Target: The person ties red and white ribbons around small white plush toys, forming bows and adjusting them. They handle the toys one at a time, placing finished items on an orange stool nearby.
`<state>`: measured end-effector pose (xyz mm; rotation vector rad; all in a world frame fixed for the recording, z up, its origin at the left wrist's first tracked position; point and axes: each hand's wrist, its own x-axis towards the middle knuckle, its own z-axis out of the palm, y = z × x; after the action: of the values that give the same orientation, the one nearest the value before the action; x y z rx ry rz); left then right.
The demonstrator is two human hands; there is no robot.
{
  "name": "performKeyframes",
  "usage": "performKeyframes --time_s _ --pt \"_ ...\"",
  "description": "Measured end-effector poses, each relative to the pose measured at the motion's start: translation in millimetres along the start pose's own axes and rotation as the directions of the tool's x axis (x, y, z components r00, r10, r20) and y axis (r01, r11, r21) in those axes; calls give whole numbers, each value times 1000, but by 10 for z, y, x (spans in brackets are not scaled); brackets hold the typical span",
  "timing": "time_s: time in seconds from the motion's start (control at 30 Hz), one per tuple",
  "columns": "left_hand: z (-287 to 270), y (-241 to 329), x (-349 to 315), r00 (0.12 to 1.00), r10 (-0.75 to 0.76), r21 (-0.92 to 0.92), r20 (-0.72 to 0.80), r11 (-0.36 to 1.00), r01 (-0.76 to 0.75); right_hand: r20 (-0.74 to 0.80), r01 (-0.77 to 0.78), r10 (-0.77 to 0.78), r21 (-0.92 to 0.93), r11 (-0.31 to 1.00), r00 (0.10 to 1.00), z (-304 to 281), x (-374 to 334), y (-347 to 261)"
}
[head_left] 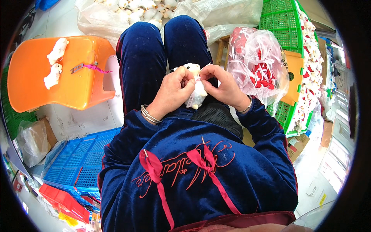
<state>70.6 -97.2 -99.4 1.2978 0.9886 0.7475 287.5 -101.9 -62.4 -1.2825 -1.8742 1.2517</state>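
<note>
A small white plush toy (198,92) with dark eyes stands upright in my lap, its head up between my hands. My left hand (176,91) is closed at its neck, thumb and forefinger pinched together. My right hand (221,83) pinches at the other side of the neck. A bit of pale pink shows between the fingertips; whether it is a ribbon I cannot tell. On the orange stool (29,77) to the left lie two more white plush toys (58,50) and small thread snips (79,68) with a pink wrapped handle.
A clear bag of red pieces (264,73) sits at the right, beside green crates (280,23) and a long row of finished-looking plush toys (309,65). Ahead, a plastic bag (232,15) lies near more plush toys (150,13). A blue crate (83,158) stands lower left.
</note>
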Motion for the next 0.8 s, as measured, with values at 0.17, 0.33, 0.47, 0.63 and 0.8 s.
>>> performKeyframes --time_s 0.17,0.33,0.47,0.63,0.8 --pt "-3 -14 -3 1000 -5 1 6 1000 5 -6 -72 73 89 993 997 3 2 -19" --pt "-11 17 12 1000 -8 21 6 1000 8 -29 -46 47 38 998 998 15 0 1" --pt "-22 59 29 1000 3 62 5 998 -3 -53 -31 32 30 999 998 40 9 -10" --pt "-21 111 48 1000 1 85 -1 996 -1 -8 -41 41 42 998 999 34 3 18" --pt "-13 105 53 1000 -4 87 -3 996 4 19 -25 25 31 999 1000 18 37 23"
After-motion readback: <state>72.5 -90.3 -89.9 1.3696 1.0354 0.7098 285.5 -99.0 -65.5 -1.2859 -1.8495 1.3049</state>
